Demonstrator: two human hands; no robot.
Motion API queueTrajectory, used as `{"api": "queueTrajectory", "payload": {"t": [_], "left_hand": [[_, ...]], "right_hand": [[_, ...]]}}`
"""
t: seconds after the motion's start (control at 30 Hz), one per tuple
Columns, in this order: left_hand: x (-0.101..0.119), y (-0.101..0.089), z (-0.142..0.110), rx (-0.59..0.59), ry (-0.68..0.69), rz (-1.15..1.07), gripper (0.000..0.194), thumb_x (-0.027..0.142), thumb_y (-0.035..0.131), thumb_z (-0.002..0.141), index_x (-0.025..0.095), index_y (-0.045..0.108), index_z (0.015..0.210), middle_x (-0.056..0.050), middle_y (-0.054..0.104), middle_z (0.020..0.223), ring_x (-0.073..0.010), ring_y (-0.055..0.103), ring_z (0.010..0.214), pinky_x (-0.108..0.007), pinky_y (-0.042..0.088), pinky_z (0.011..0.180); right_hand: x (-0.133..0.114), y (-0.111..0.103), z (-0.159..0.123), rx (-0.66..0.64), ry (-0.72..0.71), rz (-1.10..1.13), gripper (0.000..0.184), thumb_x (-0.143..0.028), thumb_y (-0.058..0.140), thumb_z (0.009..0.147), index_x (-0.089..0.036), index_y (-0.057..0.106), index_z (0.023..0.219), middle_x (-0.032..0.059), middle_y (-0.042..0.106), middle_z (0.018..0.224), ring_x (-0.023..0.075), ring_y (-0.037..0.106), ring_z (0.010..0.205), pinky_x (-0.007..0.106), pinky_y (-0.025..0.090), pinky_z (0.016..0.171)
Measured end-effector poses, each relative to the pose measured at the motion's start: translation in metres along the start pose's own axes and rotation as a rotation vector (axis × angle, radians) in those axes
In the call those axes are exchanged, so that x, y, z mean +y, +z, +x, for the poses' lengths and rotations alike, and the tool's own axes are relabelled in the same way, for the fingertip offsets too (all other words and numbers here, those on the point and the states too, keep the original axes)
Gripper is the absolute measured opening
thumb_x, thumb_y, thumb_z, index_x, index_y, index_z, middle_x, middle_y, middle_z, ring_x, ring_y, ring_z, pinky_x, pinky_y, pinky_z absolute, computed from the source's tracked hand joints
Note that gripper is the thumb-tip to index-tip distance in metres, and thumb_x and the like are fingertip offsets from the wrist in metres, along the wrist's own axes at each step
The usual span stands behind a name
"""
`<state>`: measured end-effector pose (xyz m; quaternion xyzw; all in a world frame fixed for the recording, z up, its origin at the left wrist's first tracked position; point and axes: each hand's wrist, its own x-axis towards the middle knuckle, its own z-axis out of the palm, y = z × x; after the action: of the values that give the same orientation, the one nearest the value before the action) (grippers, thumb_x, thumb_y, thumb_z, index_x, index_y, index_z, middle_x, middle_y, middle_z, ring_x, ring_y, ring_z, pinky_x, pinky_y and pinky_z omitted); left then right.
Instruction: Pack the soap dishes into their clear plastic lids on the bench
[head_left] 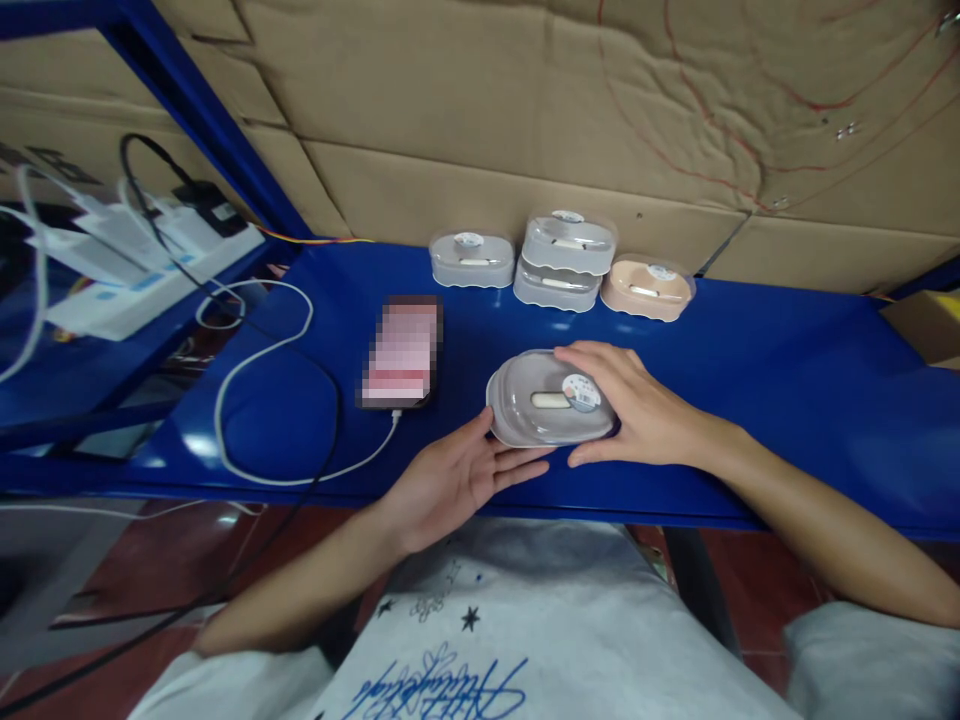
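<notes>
Grey oval box (pixel 517 385) with a clear lid sits between the person's two hands, over the near part of the blue desk (pixel 787 400). From where I stand, it's hard to say whether its base touches the desk or is raised slightly. The right hand (pixel 660 415) grips the right end, fingers over the far side and thumb along the near side. The left hand (pixel 454 485) is open, palm turned up, its thumb at the box's left end and its fingers stretched out under the near edge. A short white bar (pixel 550 400) shows on the top, with a round label (pixel 581 393) beside it.

Left of the box lies a phone (pixel 401 350), a white cable (pixel 274 481) plugged into its near end and looping away across the desk. Behind, near the cardboard (pixel 450 130), stand four similar boxes: one grey by itself (pixel 471 268), two grey ones stacked (pixel 568 248), and a peach one (pixel 646 292) on the right. Farther left, a white power strip (pixel 150 295) carries several plugged-in adapters. Thin red wires (pixel 694 92) run over the cardboard.
</notes>
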<state>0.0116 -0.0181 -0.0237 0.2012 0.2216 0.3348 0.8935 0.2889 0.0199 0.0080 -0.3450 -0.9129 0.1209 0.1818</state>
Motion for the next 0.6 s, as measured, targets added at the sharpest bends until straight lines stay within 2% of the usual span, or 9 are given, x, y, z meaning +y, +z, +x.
{"api": "queueTrajectory", "payload": {"t": [0.17,0.33,0.5,0.6], "left_hand": [[-0.003,0.002,-0.003,0.022,0.047,0.048,0.040,0.041,0.059,0.108,0.014,0.071,0.135,-0.017,0.075,0.138,-0.0326,0.067,0.135,-0.054,0.046,0.120],[-0.005,0.001,-0.004,0.026,0.117,0.084,0.028,0.033,0.065,0.105,0.020,0.076,0.128,-0.011,0.078,0.133,-0.0298,0.069,0.130,-0.054,0.050,0.117],[-0.008,-0.001,-0.005,-0.005,0.162,0.157,0.036,0.036,0.071,0.101,0.025,0.073,0.135,-0.009,0.071,0.145,-0.0303,0.063,0.137,-0.049,0.050,0.116],[-0.013,0.001,-0.006,0.009,0.287,0.249,0.046,0.037,0.079,0.094,0.028,0.070,0.139,-0.007,0.068,0.149,-0.0305,0.058,0.142,-0.045,0.046,0.119]], "right_hand": [[-0.001,-0.001,-0.002,0.036,-0.025,-0.021,0.109,-0.074,0.075,0.086,-0.027,0.022,0.169,0.0221,0.045,0.161,0.0436,0.045,0.149,0.064,0.044,0.117],[-0.002,-0.002,-0.003,0.102,-0.102,-0.096,0.096,-0.053,0.076,0.094,-0.027,0.023,0.169,0.0211,0.044,0.160,0.0416,0.047,0.149,0.062,0.044,0.117],[0.001,-0.001,-0.004,0.160,-0.164,-0.102,0.092,-0.047,0.077,0.095,-0.032,0.023,0.168,0.0188,0.044,0.158,0.0401,0.046,0.150,0.062,0.047,0.115],[0.000,0.004,-0.004,0.171,-0.218,-0.149,0.088,-0.046,0.077,0.095,-0.033,0.027,0.167,0.0180,0.044,0.157,0.0406,0.047,0.148,0.063,0.048,0.114]]}}
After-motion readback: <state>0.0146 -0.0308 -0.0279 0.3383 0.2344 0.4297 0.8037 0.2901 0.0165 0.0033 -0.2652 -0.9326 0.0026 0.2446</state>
